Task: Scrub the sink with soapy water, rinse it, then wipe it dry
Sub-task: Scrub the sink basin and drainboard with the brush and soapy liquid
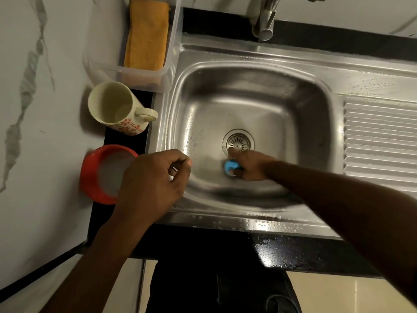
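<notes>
Right hand [248, 164] grip closed around a blue rounded scrubber [230, 166], pressed on the wet steel sink [248, 220] floor beside the round drain strainer [238, 141]. Left hand [155, 177] grip curled, empty, above the sink's left rim.

A sink [248, 91] sits in the worktop [191, 245], tap [265, 19] behind, draining board [379, 136] right; mug [112, 105], bowl [90, 177] and cloth [146, 35] in a tub [101, 41] left.

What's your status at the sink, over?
Right hand grips blue scrubber on sink floor, beside drain. Left hand curled above sink's left rim, grip unclear. Nothing in the scrubber's way.
</notes>
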{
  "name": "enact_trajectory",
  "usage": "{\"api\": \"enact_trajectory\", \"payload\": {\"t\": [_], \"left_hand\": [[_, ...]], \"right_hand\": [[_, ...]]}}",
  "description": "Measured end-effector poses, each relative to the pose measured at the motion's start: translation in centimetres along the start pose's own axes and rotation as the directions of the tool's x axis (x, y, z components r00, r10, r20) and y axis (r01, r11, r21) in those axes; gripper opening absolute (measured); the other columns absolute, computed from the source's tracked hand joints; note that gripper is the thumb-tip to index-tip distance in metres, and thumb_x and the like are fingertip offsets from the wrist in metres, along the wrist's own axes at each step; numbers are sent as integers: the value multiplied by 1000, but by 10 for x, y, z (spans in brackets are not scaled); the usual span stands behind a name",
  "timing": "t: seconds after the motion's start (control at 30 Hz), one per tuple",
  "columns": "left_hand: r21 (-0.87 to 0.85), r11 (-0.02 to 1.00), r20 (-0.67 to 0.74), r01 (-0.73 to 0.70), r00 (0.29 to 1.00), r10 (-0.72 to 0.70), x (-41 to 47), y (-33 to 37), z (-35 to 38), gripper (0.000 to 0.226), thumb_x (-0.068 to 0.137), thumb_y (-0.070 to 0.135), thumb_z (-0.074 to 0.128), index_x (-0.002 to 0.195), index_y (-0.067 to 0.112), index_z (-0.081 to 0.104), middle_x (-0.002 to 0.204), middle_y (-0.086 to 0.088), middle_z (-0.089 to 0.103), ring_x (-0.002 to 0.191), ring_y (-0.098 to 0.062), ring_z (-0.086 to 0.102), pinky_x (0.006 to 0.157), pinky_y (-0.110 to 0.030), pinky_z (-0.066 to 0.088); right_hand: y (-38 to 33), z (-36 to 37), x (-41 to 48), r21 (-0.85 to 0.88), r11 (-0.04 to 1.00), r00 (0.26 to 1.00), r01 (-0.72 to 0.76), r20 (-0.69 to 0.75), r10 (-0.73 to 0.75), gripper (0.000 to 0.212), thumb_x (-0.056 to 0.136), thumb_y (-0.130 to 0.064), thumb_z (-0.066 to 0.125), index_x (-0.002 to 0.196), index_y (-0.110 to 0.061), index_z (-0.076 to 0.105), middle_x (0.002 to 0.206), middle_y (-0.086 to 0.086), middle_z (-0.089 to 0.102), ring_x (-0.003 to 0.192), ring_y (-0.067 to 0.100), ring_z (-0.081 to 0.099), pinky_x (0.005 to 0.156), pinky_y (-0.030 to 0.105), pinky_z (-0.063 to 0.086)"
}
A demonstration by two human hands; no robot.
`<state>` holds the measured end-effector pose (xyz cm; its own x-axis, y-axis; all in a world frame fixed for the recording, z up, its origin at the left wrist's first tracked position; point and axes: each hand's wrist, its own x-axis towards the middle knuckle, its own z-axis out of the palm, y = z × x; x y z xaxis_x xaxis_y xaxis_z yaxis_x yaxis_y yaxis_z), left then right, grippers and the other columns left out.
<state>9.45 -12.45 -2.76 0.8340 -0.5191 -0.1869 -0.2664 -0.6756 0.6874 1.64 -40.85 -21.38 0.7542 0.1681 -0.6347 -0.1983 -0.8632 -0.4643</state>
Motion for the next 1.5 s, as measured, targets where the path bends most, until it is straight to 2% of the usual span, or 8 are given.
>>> {"api": "enact_trajectory", "payload": {"t": [0.27, 0.4, 0.5, 0.67, 0.8, 0.97, 1.3, 1.5], "left_hand": [[44, 998, -22, -36, 999, 37, 11, 9, -7, 11, 98, 34, 69, 91, 29, 76, 75, 18, 72, 74, -1, 68, 68, -32, 59], [57, 998, -32, -27, 999, 29, 8, 4, -9, 11, 97, 35, 70, 89, 30, 76, 74, 17, 72, 72, 0, 68, 68, -33, 60], [49, 998, -38, -33, 999, 35, 5, 0, -8, 12, 97, 35, 70, 88, 30, 75, 72, 16, 71, 70, -3, 69, 66, -36, 60], [63, 997, -44, -42, 998, 45, 1, 4, -11, 12, 97, 37, 69, 89, 31, 75, 72, 17, 72, 68, -3, 69, 65, -35, 60], [72, 997, -45, -30, 998, 34, -3, 9, -12, 15, 97, 40, 66, 89, 32, 75, 73, 18, 72, 69, 0, 68, 67, -32, 60], [32, 999, -36, -24, 999, 26, -8, 16, -7, 14, 99, 39, 66, 93, 31, 75, 75, 16, 71, 70, -5, 69, 66, -37, 61], [3, 1000, -41, 15, 999, -15, -11, 30, 13, 11, 97, 33, 68, 93, 28, 76, 74, 14, 72, 71, -6, 69, 68, -38, 61], [31, 999, -46, -22, 999, 23, -12, 45, 24, 11, 98, 35, 68, 94, 28, 77, 77, 13, 73, 73, -5, 70, 69, -38, 61]], "right_hand": [[-29, 15, 2, 34, 992, 979, 121, 161, -125, 40, 95, -44, 65, 122, -33, 37, 99, 0, 66, 86, 24, 65, 79, 40, 55], [40, -11, -45, -73, 993, 975, -92, 196, 105, 52, 93, -47, 68, 134, -38, 37, 113, -5, 62, 100, 21, 64, 85, 34, 50], [41, -8, -53, 59, 974, 956, -217, 212, 201, 32, 94, -43, 69, 114, -36, 45, 107, -1, 65, 95, 23, 65, 80, 35, 51], [-1, 10, -24, 216, 934, 935, -284, 278, 220, 26, 102, -32, 58, 123, -18, 59, 114, 8, 64, 82, 17, 61, 67, 30, 48], [-46, 2, 9, 307, 921, 932, -241, 336, 132, 12, 101, -18, 52, 99, -9, 61, 82, 14, 63, 52, 17, 50, 42, 23, 40], [-115, -28, 25, 555, 806, 944, -204, 329, 13, 21, 102, -28, 61, 93, -10, 57, 60, 3, 47, 43, 14, 35, 40, 21, 28], [-9, -67, -85, 170, 955, 873, -243, 467, 139, 26, 99, -24, 62, 105, 1, 63, 62, 0, 51, 45, 13, 41, 42, 21, 33], [-81, -47, -31, 364, 929, 950, -63, 306, -56, 27, 101, -22, 61, 109, 3, 65, 70, 8, 57, 48, 15, 48, 40, 23, 40]]}}
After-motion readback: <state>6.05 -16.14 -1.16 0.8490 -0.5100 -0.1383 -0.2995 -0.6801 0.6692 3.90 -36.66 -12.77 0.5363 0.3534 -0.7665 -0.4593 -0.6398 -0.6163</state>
